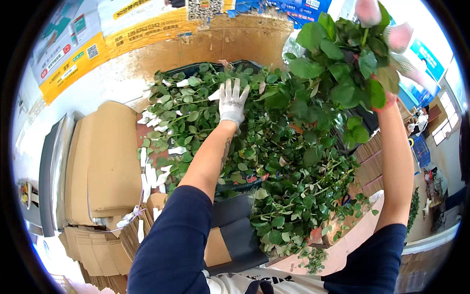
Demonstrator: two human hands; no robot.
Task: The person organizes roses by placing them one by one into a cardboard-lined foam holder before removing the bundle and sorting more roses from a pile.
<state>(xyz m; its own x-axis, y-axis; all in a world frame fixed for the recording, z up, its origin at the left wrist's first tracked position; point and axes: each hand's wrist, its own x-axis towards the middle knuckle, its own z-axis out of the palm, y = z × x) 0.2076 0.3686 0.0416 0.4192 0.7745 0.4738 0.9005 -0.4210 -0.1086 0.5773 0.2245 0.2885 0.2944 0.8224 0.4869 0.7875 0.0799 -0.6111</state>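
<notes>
Fingers (236,89) splayed, left hand (231,107) reaches over foliage (274,147).

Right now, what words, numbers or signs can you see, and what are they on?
I won't copy writing, but here's where it is:
Yellow-and-white poster, left: print, square code.
Yellow poster, top: dark print, numbers.
Blue poster, top: white print, too small to read.
Shirt, bottom: dark letters, partly hidden.

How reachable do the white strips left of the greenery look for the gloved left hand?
Probably yes: several white strips lie uncovered along the left of the greenery, and the left hand is spread open, apparently holding nothing.
</notes>
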